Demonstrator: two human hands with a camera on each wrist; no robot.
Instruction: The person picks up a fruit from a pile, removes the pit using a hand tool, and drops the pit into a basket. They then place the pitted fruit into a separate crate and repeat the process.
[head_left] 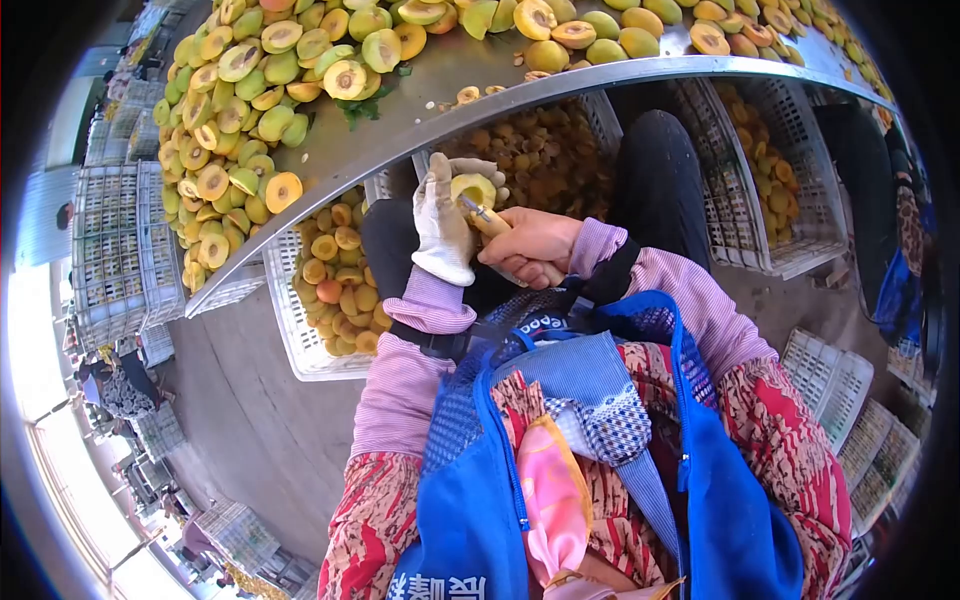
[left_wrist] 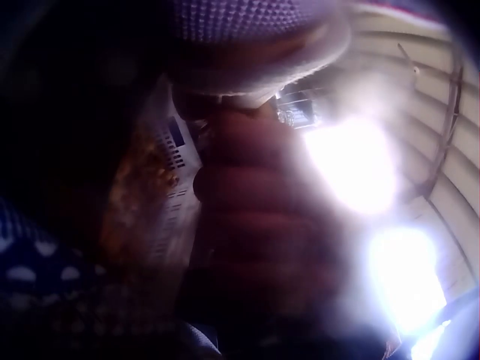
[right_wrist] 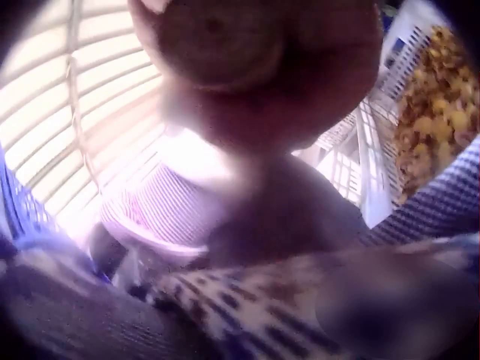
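Note:
My left hand (head_left: 443,225), in a pale work glove, holds a yellow-green peach half (head_left: 478,186) with its cut face showing. My bare right hand (head_left: 540,243) grips a pitting tool (head_left: 490,222) by its light wooden handle. The tool's metal tip overlaps the cut face of the peach half in the head view. The round butt of the handle (right_wrist: 214,45) juts from the curled right hand in the right wrist view. Shadowed left fingers (left_wrist: 247,180) fill the middle of the left wrist view, where the peach half is hidden.
A metal table (head_left: 440,85) with a raised rim carries heaped halved peaches (head_left: 235,110). Below it, a white crate (head_left: 325,365) of peach halves stands at left. Another crate of brownish-orange pieces (head_left: 545,150) lies between the knees, a third crate (head_left: 735,190) at right.

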